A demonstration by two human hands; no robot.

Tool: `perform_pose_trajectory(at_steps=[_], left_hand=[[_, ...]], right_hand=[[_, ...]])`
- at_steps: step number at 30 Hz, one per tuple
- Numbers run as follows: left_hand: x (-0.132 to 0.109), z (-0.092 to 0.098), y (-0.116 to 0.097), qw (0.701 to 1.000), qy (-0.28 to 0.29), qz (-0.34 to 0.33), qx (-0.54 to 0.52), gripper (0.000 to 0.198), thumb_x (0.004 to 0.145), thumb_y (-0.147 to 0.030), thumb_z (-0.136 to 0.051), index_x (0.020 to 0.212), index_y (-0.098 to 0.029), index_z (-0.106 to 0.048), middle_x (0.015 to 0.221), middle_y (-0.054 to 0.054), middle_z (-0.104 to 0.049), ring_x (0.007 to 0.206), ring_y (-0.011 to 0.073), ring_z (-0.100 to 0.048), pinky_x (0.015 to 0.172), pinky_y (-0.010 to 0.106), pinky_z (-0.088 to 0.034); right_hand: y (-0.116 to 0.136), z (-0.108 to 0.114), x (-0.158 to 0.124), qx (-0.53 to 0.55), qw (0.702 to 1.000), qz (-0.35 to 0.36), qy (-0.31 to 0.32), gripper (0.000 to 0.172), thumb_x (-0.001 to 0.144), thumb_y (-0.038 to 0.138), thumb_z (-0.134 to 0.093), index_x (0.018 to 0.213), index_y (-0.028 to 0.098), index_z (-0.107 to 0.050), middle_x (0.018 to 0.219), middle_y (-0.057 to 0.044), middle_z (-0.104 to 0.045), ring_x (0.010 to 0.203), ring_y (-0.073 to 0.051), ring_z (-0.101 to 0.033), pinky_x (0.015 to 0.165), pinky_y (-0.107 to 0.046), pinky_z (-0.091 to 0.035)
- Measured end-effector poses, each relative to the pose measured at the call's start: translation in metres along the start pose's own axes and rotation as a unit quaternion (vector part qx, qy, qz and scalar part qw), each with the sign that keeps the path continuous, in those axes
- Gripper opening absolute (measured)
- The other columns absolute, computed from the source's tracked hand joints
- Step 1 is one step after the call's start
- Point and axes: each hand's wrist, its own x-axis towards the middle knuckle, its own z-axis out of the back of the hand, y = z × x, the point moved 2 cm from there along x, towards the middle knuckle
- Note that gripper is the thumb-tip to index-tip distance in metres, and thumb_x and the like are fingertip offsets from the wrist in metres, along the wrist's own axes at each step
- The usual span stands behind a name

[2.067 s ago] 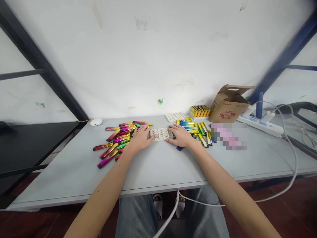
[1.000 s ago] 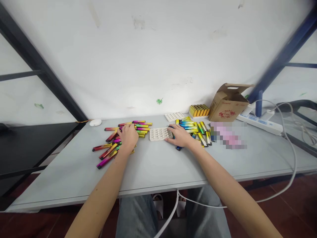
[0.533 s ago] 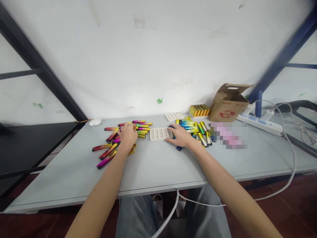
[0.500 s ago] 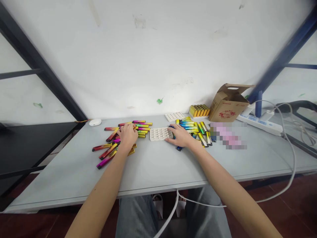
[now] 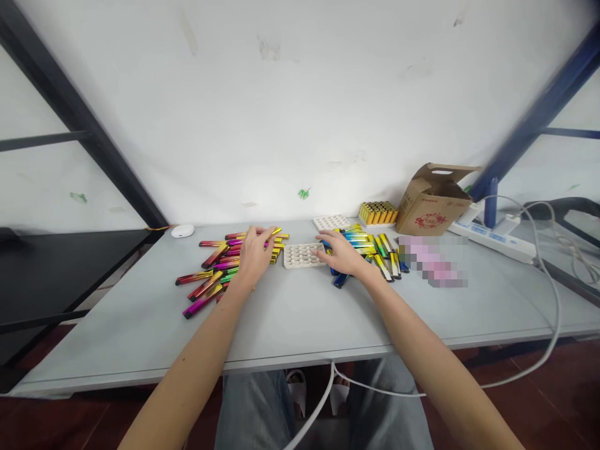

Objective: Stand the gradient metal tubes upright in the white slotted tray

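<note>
My left hand (image 5: 254, 252) is closed, its fingertips pinching a shiny gold-ended tube (image 5: 275, 232) tilted above the left pile. Under and around that hand lie several loose metallic tubes (image 5: 199, 289) in red, purple, green and gold, with dark ends. Between the hands sits a white tray (image 5: 300, 255) with rows of holes. At the tray's right edge is my right hand (image 5: 344, 253), its fingers apart and its thumb over the rim; whether it presses on the tray I cannot tell. Blue-and-yellow tubes (image 5: 362, 240) lie beside and partly beneath it.
A second white tray (image 5: 330, 222) lies against the wall. Beside it, upright yellow tubes (image 5: 377, 213) fill another tray. An open cardboard box (image 5: 434, 209), a power strip (image 5: 497, 237) and a white cable (image 5: 555, 312) are on the right. A small white case (image 5: 182, 231) sits back left.
My left hand has moved right and lifted slightly from the left pile, a gold-ended tube now showing at its fingertips. My right hand stays by the tray, its thumb a little higher.
</note>
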Motion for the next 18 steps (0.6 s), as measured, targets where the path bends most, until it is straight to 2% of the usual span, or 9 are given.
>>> perform_pose_trajectory(at_steps=[2,4,6,9,11,14,16,18], left_hand=[[0.0,-0.003,-0.006,0.998,0.02,-0.034,-0.051,0.035,0.093,-0.029,-0.048,0.124,-0.022,-0.063,0.106,0.01,-0.059,0.099,0.0238,-0.059,0.089,0.036,-0.046],[0.0,-0.006,-0.009,0.994,0.039,-0.039,-0.096,0.039,0.089,-0.03,-0.056,0.127,-0.022,-0.06,0.104,0.008,-0.064,0.098,0.024,-0.061,0.092,0.037,-0.045],[-0.001,-0.007,-0.01,0.989,0.045,-0.021,-0.142,0.05,0.083,-0.03,-0.065,0.132,-0.023,-0.055,0.098,0.006,-0.068,0.095,0.0242,-0.063,0.092,0.038,-0.046],[-0.002,-0.003,-0.015,0.972,0.025,0.008,-0.233,0.063,0.073,-0.028,-0.076,0.132,-0.023,-0.054,0.09,0.003,-0.071,0.092,0.0228,-0.066,0.09,0.034,-0.046],[-0.002,0.001,-0.019,0.951,0.003,0.037,-0.308,0.068,0.067,-0.027,-0.081,0.131,-0.023,-0.056,0.087,0.003,-0.072,0.092,0.0219,-0.066,0.089,0.032,-0.047],[-0.002,0.002,-0.026,0.894,-0.007,0.106,-0.436,0.081,0.064,-0.03,-0.083,0.137,-0.019,-0.049,0.08,0.002,-0.072,0.081,0.0192,-0.067,0.08,0.03,-0.049],[-0.001,-0.002,-0.029,0.861,0.007,0.14,-0.489,0.075,0.067,-0.035,-0.081,0.133,-0.017,-0.052,0.078,0.002,-0.071,0.074,0.0173,-0.066,0.075,0.029,-0.05],[-0.001,-0.008,-0.031,0.849,0.037,0.152,-0.504,0.053,0.071,-0.041,-0.077,0.115,-0.015,-0.064,0.081,0.004,-0.071,0.079,0.0179,-0.066,0.077,0.029,-0.05]], right_hand=[[0.007,0.002,0.009,0.075,0.996,0.01,-0.039,0.043,0.091,0.042,-0.052,0.126,0.018,-0.058,0.129,-0.012,-0.06,0.12,-0.026,-0.055,0.101,-0.042,-0.044],[0.013,0.0,0.019,0.137,0.989,0.024,-0.051,0.042,0.091,0.041,-0.052,0.128,0.021,-0.056,0.126,-0.01,-0.062,0.11,-0.023,-0.061,0.091,-0.038,-0.05],[0.017,-0.006,0.027,0.167,0.984,0.037,-0.042,0.041,0.09,0.039,-0.053,0.127,0.021,-0.057,0.125,-0.009,-0.063,0.103,-0.021,-0.063,0.085,-0.036,-0.051],[0.018,-0.016,0.033,0.167,0.984,0.055,-0.013,0.037,0.089,0.034,-0.055,0.123,0.02,-0.061,0.12,-0.009,-0.067,0.097,-0.02,-0.065,0.085,-0.035,-0.05],[0.017,-0.019,0.032,0.162,0.985,0.055,0.006,0.033,0.089,0.032,-0.055,0.118,0.02,-0.065,0.107,-0.008,-0.071,0.09,-0.019,-0.065,0.082,-0.033,-0.048],[0.018,-0.02,0.026,0.164,0.985,0.043,0.034,0.027,0.089,0.037,-0.055,0.102,0.019,-0.07,0.085,-0.005,-0.072,0.075,-0.017,-0.063,0.074,-0.029,-0.045],[0.02,-0.02,0.023,0.163,0.985,0.039,0.046,0.028,0.089,0.041,-0.056,0.093,0.018,-0.07,0.077,-0.003,-0.07,0.068,-0.015,-0.059,0.068,-0.026,-0.042],[0.024,-0.019,0.021,0.15,0.986,0.039,0.059,0.031,0.088,0.044,-0.056,0.086,0.016,-0.07,0.073,-0.002,-0.067,0.064,-0.013,-0.055,0.062,-0.024,-0.038]])
